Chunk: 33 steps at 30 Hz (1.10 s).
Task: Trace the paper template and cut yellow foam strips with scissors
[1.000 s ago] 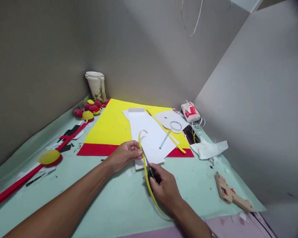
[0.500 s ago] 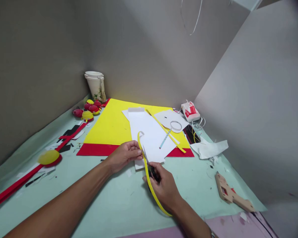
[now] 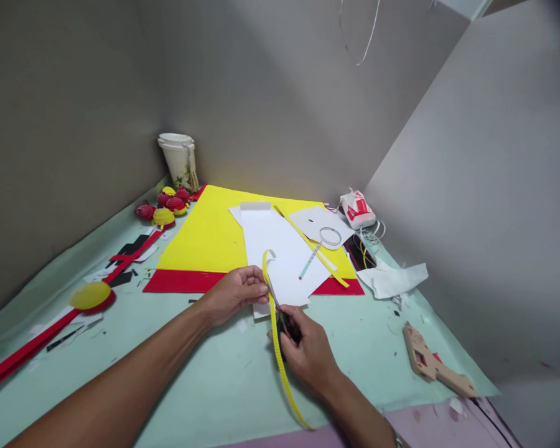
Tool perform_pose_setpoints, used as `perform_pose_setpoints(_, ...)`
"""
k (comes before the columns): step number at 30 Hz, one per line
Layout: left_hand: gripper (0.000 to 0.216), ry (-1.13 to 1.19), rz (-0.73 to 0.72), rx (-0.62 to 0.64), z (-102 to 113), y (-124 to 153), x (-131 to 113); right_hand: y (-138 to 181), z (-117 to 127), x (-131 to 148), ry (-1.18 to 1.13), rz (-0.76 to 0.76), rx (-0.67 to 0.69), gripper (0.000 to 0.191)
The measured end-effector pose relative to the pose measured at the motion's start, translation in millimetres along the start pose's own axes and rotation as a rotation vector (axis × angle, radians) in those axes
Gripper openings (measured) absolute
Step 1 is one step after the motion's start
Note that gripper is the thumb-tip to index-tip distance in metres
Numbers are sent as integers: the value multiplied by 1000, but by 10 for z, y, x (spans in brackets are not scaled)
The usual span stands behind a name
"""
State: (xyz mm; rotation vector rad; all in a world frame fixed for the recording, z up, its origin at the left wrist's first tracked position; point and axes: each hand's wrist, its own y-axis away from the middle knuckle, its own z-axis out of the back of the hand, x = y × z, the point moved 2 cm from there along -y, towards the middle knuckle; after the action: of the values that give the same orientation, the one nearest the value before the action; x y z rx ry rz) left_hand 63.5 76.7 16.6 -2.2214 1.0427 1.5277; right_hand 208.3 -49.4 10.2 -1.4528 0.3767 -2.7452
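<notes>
My left hand (image 3: 236,291) pinches a long yellow strip (image 3: 280,361) near its curled upper end. The strip runs down past my right hand (image 3: 310,354) toward the near edge of the table. My right hand grips a pair of black-handled scissors (image 3: 284,322), their blades pointing up along the strip close to my left fingertips. Both hands hover over the pale green table cover (image 3: 205,379), just in front of white paper sheets (image 3: 280,249) that lie on a yellow sheet (image 3: 210,233) with a red sheet (image 3: 177,282) beneath it.
A paper cup (image 3: 180,160) stands in the back corner beside red and yellow round pieces (image 3: 165,205). A long red strip with a yellow disc (image 3: 91,295) lies at left. A glue gun (image 3: 432,364) lies at right, behind it crumpled white paper (image 3: 392,280) and a red-and-white packet (image 3: 357,210).
The lower tail of the yellow strip has swung slightly, now hanging straighter toward the near edge. Both hands and the scissors stay almost in place.
</notes>
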Motion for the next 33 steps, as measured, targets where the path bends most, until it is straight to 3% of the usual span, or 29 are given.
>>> perform_pose_setpoints(12,24,-13,-8,10,8,1,13,9,6,-8,16,40,-17,36)
perform_pose_setpoints(17,24,-15,-8,20,16,1,21,3,-14,-68,-13,-13,-27,38)
perform_pose_setpoints(25,18,-119,-140,-25,-13,9,-2,-42,-21,-95,-471,-185,10,35)
perform_pose_setpoints(33,23,-321,-201,-132,-86,59,-83,-60,-65,-103,-520,-275,41,47)
